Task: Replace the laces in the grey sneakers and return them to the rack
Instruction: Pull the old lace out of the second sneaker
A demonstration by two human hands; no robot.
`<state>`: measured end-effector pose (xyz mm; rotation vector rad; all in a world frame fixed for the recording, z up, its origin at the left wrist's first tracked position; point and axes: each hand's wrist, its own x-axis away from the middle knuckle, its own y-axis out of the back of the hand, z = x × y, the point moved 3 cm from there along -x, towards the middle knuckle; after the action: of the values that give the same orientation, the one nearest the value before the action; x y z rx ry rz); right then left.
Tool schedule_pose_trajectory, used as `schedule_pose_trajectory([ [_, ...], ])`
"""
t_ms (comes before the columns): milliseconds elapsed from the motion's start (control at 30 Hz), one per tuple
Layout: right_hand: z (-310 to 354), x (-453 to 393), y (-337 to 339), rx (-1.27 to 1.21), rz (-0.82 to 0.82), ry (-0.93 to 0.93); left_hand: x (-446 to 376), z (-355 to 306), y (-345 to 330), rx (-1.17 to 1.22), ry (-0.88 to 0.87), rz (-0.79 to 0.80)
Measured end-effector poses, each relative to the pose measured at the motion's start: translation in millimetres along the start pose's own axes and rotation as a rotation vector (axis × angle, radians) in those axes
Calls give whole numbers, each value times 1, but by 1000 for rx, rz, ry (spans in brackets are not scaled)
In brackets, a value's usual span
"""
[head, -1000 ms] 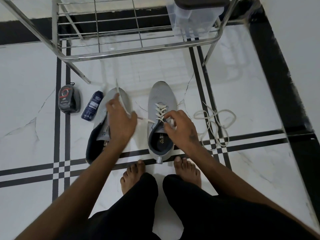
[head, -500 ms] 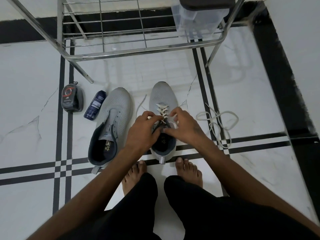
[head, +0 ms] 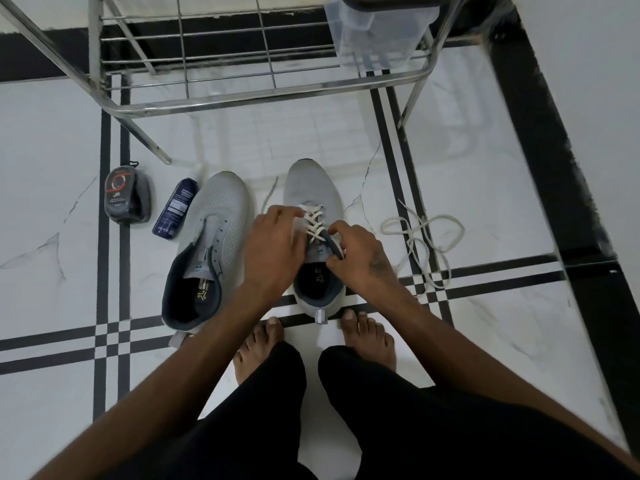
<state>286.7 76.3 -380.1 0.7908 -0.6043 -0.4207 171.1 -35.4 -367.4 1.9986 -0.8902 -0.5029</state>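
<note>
Two grey sneakers stand on the white floor in front of my bare feet. The right sneaker has a white lace threaded partway up its eyelets. My left hand lies over its left side, fingers curled at the lace near the top crossings. My right hand pinches the dark tongue edge and lace on the right side. The left sneaker has no lace and its tongue lies open. A loose white lace lies tangled on the floor to the right.
A metal wire shoe rack stands just beyond the sneakers, with a clear plastic box on it. A dark shoe-polish sponge and a small blue bottle lie left of the sneakers. A white wall rises at the right.
My left hand has come off the unlaced left sneaker, where it pulled a lace end, and moved right onto the laced sneaker. The right hand has stayed at that sneaker's tongue.
</note>
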Motion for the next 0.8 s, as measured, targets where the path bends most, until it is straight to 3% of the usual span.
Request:
schedule_pose_trajectory([
  [67,3,-1,-1,-7,-4,15,-3,-11,-5,-178,-229,127],
  [100,3,-1,-1,-3,-2,24,-5,-16,-7,-193,-237,200],
  [167,4,0,-1,11,1,24,-15,-17,-1,-170,-144,204],
  [300,-4,5,-2,3,-12,-25,-31,2,17,-125,-37,65],
  [367,-6,5,-1,-19,-21,-56,-29,16,17,111,85,61],
  [433,-3,4,-1,-22,-25,-54,-22,27,15,417,328,-3],
  [467,-1,3,-1,-15,-20,-41,-18,28,14,434,376,-35],
  [500,1,2,-1,-9,-12,-27,-14,25,13,328,315,-37],
  [633,2,1,1,-7,5,3,-9,-13,-2,-237,-294,182],
  [733,1,4,0,2,-6,11,-24,-21,2,-346,-313,179],
  [800,-2,5,-1,5,-12,10,-30,-16,7,-207,-217,116],
])
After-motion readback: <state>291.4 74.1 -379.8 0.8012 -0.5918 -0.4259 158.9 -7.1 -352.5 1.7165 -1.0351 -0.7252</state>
